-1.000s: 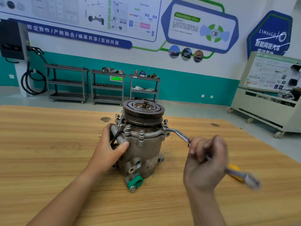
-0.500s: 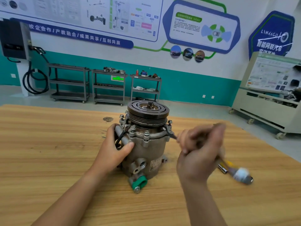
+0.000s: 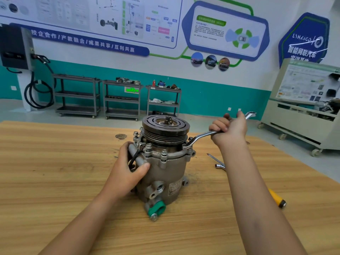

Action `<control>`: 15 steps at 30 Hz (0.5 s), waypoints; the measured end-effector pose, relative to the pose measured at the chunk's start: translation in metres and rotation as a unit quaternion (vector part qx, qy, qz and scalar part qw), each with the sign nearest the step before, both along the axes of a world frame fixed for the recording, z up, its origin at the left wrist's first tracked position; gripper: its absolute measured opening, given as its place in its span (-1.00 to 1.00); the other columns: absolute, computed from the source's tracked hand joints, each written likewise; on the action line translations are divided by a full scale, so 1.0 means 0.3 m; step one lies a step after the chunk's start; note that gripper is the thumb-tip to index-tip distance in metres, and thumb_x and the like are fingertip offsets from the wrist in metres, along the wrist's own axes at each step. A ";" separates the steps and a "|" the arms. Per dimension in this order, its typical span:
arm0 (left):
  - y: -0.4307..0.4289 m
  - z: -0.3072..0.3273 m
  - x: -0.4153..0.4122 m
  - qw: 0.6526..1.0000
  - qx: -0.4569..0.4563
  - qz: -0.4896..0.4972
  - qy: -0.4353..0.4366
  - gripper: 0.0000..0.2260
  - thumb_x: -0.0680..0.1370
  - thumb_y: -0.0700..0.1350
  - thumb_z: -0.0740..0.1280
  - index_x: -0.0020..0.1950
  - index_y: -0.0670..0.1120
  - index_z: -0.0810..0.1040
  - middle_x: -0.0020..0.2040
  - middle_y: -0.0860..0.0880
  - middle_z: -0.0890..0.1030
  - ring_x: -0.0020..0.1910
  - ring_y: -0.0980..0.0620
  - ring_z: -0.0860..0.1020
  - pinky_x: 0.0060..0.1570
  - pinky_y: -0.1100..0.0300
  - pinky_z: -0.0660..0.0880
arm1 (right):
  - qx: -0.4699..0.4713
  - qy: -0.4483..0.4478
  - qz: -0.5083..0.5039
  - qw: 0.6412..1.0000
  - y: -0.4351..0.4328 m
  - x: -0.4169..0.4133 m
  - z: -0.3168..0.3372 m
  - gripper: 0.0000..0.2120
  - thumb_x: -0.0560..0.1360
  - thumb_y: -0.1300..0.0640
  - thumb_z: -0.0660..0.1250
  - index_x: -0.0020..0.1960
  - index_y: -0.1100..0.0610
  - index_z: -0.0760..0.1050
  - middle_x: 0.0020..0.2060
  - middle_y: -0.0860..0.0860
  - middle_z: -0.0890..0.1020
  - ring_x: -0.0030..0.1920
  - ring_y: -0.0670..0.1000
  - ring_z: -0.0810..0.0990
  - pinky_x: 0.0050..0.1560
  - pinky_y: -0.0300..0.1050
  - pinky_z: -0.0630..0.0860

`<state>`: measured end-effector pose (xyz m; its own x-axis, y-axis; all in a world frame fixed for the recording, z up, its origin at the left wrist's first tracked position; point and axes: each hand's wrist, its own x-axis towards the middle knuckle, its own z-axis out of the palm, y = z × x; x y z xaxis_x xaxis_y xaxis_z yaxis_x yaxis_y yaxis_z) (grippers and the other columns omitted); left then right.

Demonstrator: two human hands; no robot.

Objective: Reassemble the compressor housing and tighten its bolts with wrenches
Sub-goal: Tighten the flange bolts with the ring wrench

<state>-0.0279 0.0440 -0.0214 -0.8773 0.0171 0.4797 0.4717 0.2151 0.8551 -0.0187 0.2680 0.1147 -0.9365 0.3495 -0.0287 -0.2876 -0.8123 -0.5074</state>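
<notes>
Left hand (image 3: 127,173): fingers and thumb wrapped round the left flank of the compressor (image 3: 165,173), gripping it.
Right hand (image 3: 229,130): fist clenched on the shank of a wrench (image 3: 200,138), its lower ring seated on a flange bolt (image 3: 188,147) at the housing's right side.
Compressor: upright, pulley uppermost, mid-bench (image 3: 55,181).
Yellow-handled screwdriver (image 3: 276,197): lying toward the bench's right edge.

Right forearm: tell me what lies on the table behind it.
A thin metal shaft and a small chrome tool show between it and the compressor, a yellow handle on its other side. The forearm covers whether they join.
</notes>
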 end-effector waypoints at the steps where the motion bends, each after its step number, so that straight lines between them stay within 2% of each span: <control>1: 0.000 0.000 -0.001 1.000 0.000 0.000 0.002 -0.48 0.44 -0.20 0.37 0.25 0.15 0.20 0.08 0.28 0.42 0.00 0.46 0.44 -0.16 0.57 0.37 | -0.008 0.001 0.000 1.000 0.013 -0.002 0.003 -0.56 0.61 -0.14 0.04 -0.33 0.12 0.27 -0.66 -0.08 0.17 -0.70 -0.11 0.10 -0.66 -0.35 0.03; 3: 0.001 0.001 -0.001 1.000 0.000 -0.001 0.004 -0.47 0.43 -0.20 0.37 0.25 0.14 0.20 0.08 0.29 0.42 -0.01 0.52 0.43 -0.16 0.61 0.35 | -0.014 0.004 -0.013 1.000 0.040 -0.003 0.003 -0.57 0.61 -0.12 0.04 -0.32 0.11 0.27 -0.66 -0.08 0.17 -0.70 -0.11 0.10 -0.66 -0.34 0.04; 7: 0.000 0.003 0.002 1.000 0.001 -0.003 -0.002 -0.48 0.44 -0.17 0.36 0.28 0.14 0.20 0.10 0.29 0.41 0.03 0.39 0.43 -0.15 0.53 0.38 | -0.018 0.001 -0.004 1.000 0.065 -0.018 -0.017 -0.58 0.62 -0.07 0.02 -0.35 0.10 0.24 -0.67 -0.09 0.16 -0.70 -0.11 0.11 -0.66 -0.36 0.05; 10: 0.001 0.003 0.005 1.000 -0.003 0.002 0.001 -0.48 0.45 -0.18 0.36 0.29 0.12 0.21 0.09 0.28 0.41 0.03 0.37 0.43 -0.15 0.53 0.38 | -0.010 -0.013 0.030 0.999 0.061 -0.046 -0.034 -0.61 0.63 0.01 0.00 -0.36 0.09 0.21 -0.69 -0.09 0.15 -0.72 -0.11 0.10 -0.65 -0.38 0.04; 15: 0.001 0.000 0.003 1.000 -0.004 0.005 -0.001 -0.45 0.46 -0.23 0.36 0.37 0.02 0.22 0.11 0.17 0.44 0.06 0.24 0.45 -0.09 0.47 0.35 | -0.002 -0.023 0.093 0.995 0.067 -0.089 -0.042 -0.64 0.61 0.11 0.04 -0.36 0.10 0.22 -0.67 -0.09 0.16 -0.72 -0.11 0.11 -0.66 -0.36 0.08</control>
<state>-0.0271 0.0444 -0.0214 -0.8785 0.0120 0.4775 0.4676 0.2260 0.8546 -0.0454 0.2881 0.1020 -0.9826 0.1706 -0.0731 -0.1095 -0.8509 -0.5138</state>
